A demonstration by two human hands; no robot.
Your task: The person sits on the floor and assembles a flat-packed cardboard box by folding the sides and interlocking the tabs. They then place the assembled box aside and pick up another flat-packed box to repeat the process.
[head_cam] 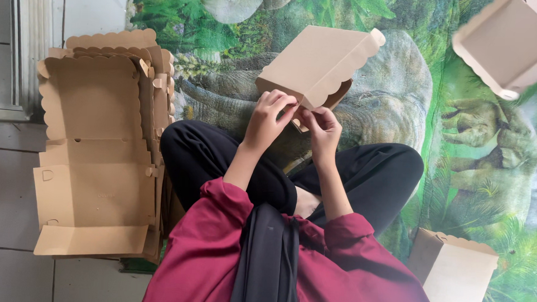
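Red sleeves (216, 251) nearest; left hand (269, 118), right hand (322, 129) pinching scalloped cardboard box (314, 62); flat box stack (99, 149) left.

Landmark: mat (463, 117), printed with green jungle leaves and grey elephants, spread on the floor.
Stack of flat boxes (99, 149): brown card with scalloped edges, unfolded and piled just off the mat's left edge, lying on the tiles.
Folded box, near corner (453, 271): brown, closed, standing on the mat's lower right part.
Open box, far corner (515, 41): brown, scalloped rim, hollow side showing, at the mat's upper right, partly cut off by the frame.
Floor tiles (7, 188): pale grey, left of the mat.
Wall moulding (35, 38): white, beyond the stack, left of the mat's top edge.
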